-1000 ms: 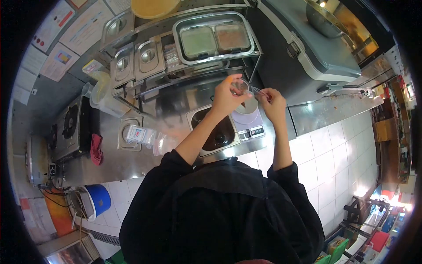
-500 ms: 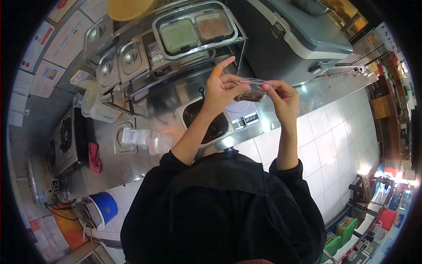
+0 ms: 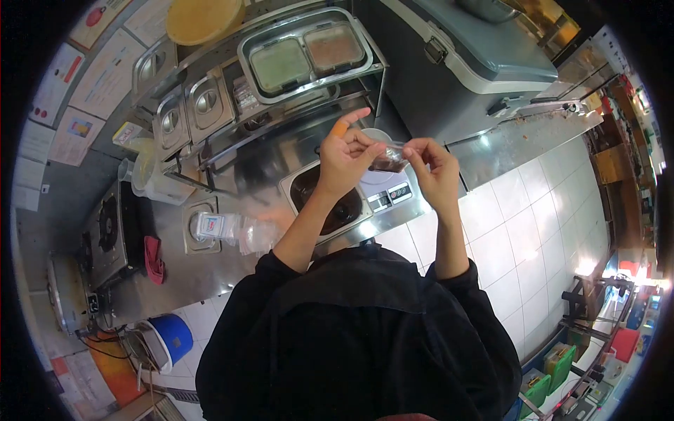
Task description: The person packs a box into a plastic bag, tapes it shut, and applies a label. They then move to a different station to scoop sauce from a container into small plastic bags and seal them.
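Between my hands hangs a small clear plastic bag [image 3: 390, 161] with dark contents in its lower part. My left hand [image 3: 345, 156] pinches its left upper corner; the index finger, with an orange band on it, points away. My right hand [image 3: 433, 168] pinches the other upper corner. Below the bag is a digital scale [image 3: 390, 198], its round plate partly hidden by the hands and bag. Left of the scale, a metal pan [image 3: 307, 204] of dark sauce sits in the counter, partly covered by my left forearm.
Stacked clear plastic bags [image 3: 256, 234] lie on the steel counter [image 3: 189, 284] by a small metal lid [image 3: 202, 242]. A stove [image 3: 112, 228] and red cloth [image 3: 154, 259] are farther left. A rack with lidded containers [image 3: 281, 64] and a grey cooler box [image 3: 449, 91] stand behind.
Both hands have shifted slightly left and closer together, with the bag between them. The bag now hangs lower, its top edge less stretched. The view has tilted slightly.
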A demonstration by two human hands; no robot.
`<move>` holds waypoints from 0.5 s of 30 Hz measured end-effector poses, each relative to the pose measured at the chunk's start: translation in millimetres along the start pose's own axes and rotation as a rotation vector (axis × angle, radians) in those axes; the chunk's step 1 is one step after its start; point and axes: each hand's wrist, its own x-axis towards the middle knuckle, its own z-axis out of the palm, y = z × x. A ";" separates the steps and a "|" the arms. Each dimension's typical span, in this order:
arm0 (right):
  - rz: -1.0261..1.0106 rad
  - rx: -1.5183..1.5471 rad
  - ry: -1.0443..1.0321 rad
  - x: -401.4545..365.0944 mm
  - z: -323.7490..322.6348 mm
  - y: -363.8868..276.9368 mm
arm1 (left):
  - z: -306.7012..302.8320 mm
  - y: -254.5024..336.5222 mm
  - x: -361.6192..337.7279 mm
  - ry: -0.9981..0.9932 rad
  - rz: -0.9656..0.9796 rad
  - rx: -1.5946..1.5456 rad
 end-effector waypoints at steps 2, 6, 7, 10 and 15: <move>0.008 0.026 0.017 -1.4 1.3 -2.7 | 9.1 7.2 -1.2 0.011 -0.004 0.013; 0.053 0.016 -0.003 -7.2 2.6 -4.4 | 6.7 2.4 -0.1 -0.078 -0.057 0.050; 0.010 -0.069 -0.056 -8.3 0.2 -4.7 | 3.6 -1.1 -2.9 -0.092 -0.056 0.049; 0.049 -0.101 -0.162 -11.9 -1.2 -0.9 | -2.6 -8.7 -5.2 -0.217 -0.067 0.218; 0.119 -0.229 -0.184 -20.9 -15.1 14.2 | 6.4 -15.1 -16.4 -0.205 -0.127 0.240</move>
